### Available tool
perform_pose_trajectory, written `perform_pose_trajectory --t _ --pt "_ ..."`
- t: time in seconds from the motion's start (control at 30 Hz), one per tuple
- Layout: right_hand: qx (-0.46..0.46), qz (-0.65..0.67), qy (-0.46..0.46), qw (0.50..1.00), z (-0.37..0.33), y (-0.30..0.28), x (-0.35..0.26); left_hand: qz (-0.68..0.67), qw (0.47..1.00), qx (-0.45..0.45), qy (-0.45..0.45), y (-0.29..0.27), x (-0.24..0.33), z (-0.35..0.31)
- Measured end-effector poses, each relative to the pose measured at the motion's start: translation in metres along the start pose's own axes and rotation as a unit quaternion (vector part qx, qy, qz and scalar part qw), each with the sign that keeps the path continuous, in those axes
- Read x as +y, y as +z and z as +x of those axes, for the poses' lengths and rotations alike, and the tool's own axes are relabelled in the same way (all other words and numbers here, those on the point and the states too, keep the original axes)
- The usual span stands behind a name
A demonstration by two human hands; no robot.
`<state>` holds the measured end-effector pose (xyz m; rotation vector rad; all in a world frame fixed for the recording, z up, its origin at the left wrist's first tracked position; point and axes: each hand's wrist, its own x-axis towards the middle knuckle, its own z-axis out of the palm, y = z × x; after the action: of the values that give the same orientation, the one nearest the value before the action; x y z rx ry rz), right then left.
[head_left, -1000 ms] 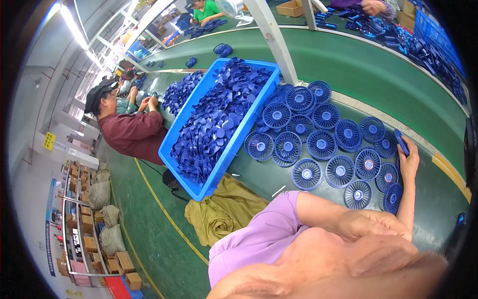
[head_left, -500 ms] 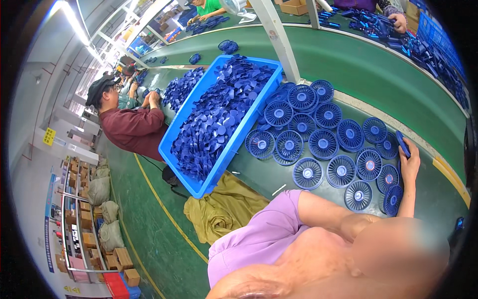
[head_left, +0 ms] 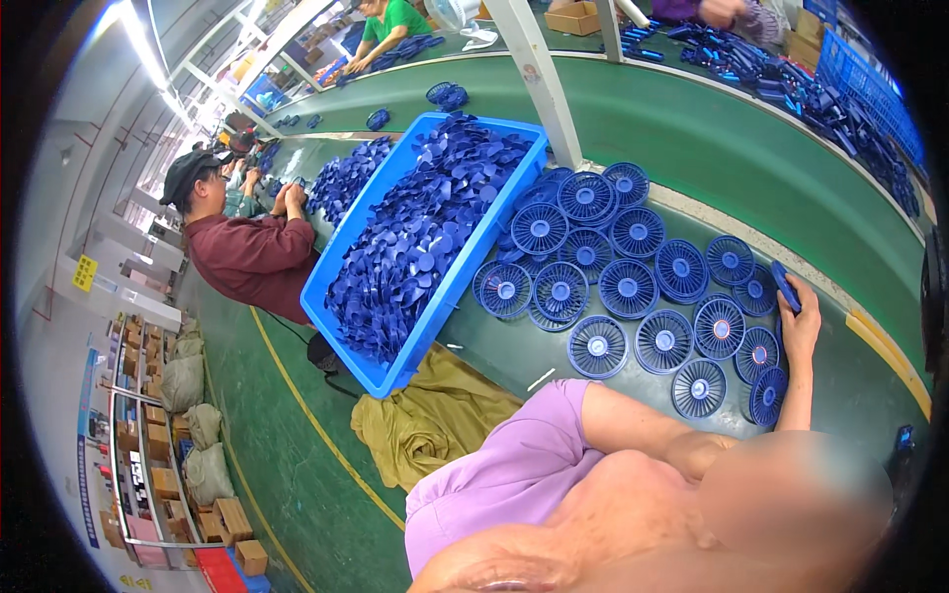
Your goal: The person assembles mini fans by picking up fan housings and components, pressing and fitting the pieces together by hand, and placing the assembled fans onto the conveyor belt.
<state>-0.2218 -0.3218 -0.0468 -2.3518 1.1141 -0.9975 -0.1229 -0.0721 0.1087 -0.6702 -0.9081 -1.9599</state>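
At the right end of the spread of parts, my right hand (head_left: 803, 314) is closed round a dark blue piece (head_left: 786, 287), tilted up and seen edge-on; it looks like one of the round grilles. Several blue round fan grilles (head_left: 664, 337) with spoked rims and solid hubs lie to its left, some stacked or overlapping. Nearest to my wrist is a grille (head_left: 767, 395) at the front right. My left arm (head_left: 638, 420) comes out of a lilac sleeve and runs rightward; its hand is hidden behind the blurred shape at the lower right.
A bright blue tray (head_left: 314, 289) full of small flat blue pieces stands left of the grilles on the green table (head_left: 494, 346). A white post (head_left: 539, 84) rises behind it. A person in maroon (head_left: 252, 252) works farther left. Olive cloth (head_left: 435, 415) hangs at the front edge.
The whole view has shifted slightly left. My right hand keeps its grip on the dark blue piece beside the grilles. Across the belt, a person's hand at the top right has moved.
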Motion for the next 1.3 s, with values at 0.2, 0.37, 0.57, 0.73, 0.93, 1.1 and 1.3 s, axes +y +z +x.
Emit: perform_pose_trajectory --t 0.2,0.37,0.57,0.73,0.93,1.1,1.3 --pt "0.01 0.002 -0.015 1.0 0.0 -0.001 0.0 -0.015 1.0 0.024 0.0 0.008 -0.001 0.003" --pt "0.017 0.0 -0.049 0.999 0.002 0.002 -0.006 -0.058 0.998 0.017 -0.022 0.015 0.001 0.003" --pt "0.022 -0.017 -0.047 0.998 -0.001 -0.006 -0.01 -0.002 0.999 -0.006 -0.039 0.011 -0.006 0.004" --pt "0.044 -0.016 -0.072 0.996 -0.002 0.001 -0.007 0.02 0.998 0.018 -0.054 0.015 0.003 0.012" --pt "0.043 0.002 -0.074 0.996 0.0 0.001 -0.01 -0.047 0.997 0.068 -0.008 0.017 0.0 0.013" --pt "0.05 -0.012 -0.077 0.996 0.002 -0.002 -0.003 -0.104 0.991 0.075 -0.048 0.017 0.012 0.015" --pt "0.048 0.004 -0.075 0.996 0.004 -0.002 -0.01 -0.075 0.997 0.014 0.0 0.006 0.009 0.018"
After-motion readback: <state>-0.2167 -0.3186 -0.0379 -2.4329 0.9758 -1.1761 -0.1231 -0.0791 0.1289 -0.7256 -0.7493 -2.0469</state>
